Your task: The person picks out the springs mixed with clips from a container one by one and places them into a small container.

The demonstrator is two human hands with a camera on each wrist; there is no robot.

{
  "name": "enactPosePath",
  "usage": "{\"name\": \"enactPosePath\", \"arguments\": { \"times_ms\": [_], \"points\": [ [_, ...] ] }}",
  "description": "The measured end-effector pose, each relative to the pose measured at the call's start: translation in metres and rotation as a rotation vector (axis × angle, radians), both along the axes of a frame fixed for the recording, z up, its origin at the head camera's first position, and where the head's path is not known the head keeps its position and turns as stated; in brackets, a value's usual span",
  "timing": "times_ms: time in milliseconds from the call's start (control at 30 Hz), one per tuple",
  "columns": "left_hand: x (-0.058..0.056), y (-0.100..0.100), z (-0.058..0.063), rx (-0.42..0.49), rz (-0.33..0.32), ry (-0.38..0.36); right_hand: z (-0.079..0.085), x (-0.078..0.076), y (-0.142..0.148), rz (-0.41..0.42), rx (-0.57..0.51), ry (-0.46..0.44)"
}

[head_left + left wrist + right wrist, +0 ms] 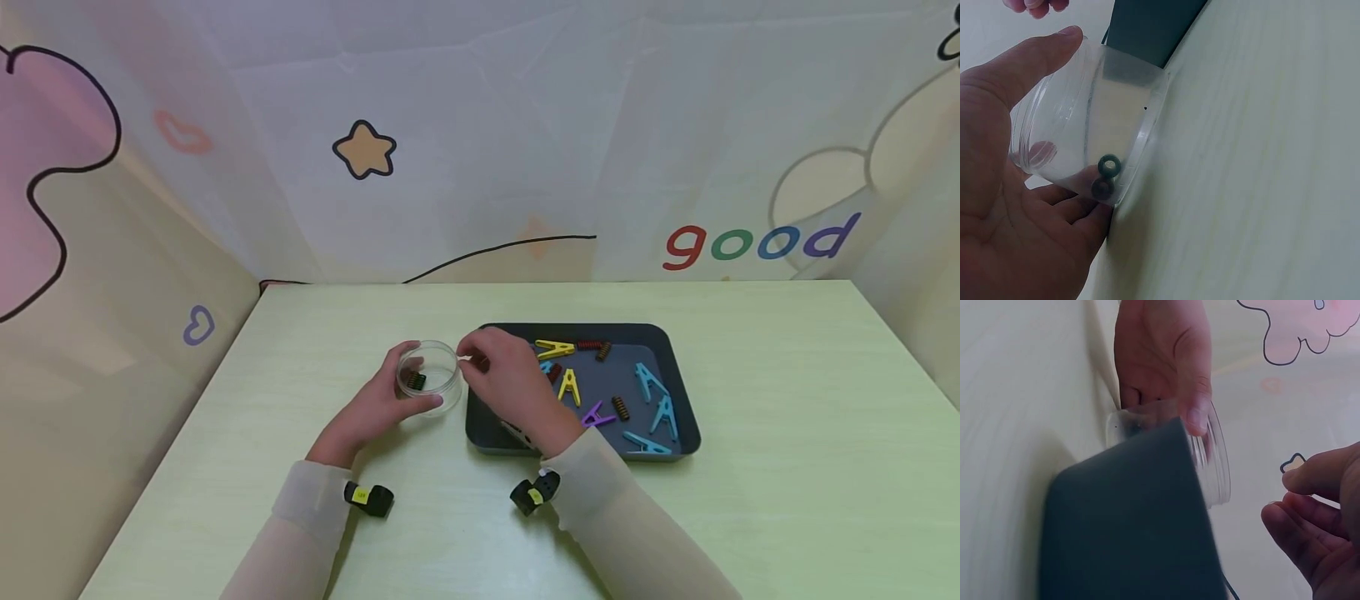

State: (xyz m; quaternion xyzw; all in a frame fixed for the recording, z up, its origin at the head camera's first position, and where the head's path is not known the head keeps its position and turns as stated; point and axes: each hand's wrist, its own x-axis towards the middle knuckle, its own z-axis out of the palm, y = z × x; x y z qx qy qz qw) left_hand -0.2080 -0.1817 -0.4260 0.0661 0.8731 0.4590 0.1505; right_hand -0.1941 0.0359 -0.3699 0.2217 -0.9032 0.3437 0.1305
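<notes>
My left hand (382, 398) grips a clear round jar (447, 398), thumb on the near side and fingers round the far side. The jar has no lid on and is tilted. At its bottom lie small dark green springs (1109, 166), two of them seen end-on in the left wrist view. Beside the jar's rim is my right hand (513, 379), its fingers loosely bent and the thumb close to the fingertips (1270, 515). Nothing shows between them. The right hand and forearm cover the left part of a dark grey tray (686, 417).
In the tray lie yellow clothespins (569, 387), several blue clothespins (664, 417), a purple clothespin (597, 415), brown springs (620, 408) and a red spring (589, 345). A printed cloth backdrop (465, 150) stands behind the pale wood table (787, 500).
</notes>
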Motion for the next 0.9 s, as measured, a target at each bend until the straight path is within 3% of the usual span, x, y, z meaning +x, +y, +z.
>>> {"name": "enactPosePath", "arguments": {
  "times_ms": [733, 900],
  "points": [
    [0.004, 0.001, 0.009, 0.012, -0.015, 0.005, 0.007, -0.007, 0.013, -0.072, -0.02, -0.124],
    [0.01, 0.006, 0.021, 0.021, -0.023, -0.015, 0.008, -0.006, 0.016, -0.08, -0.01, -0.153]
  ]
}}
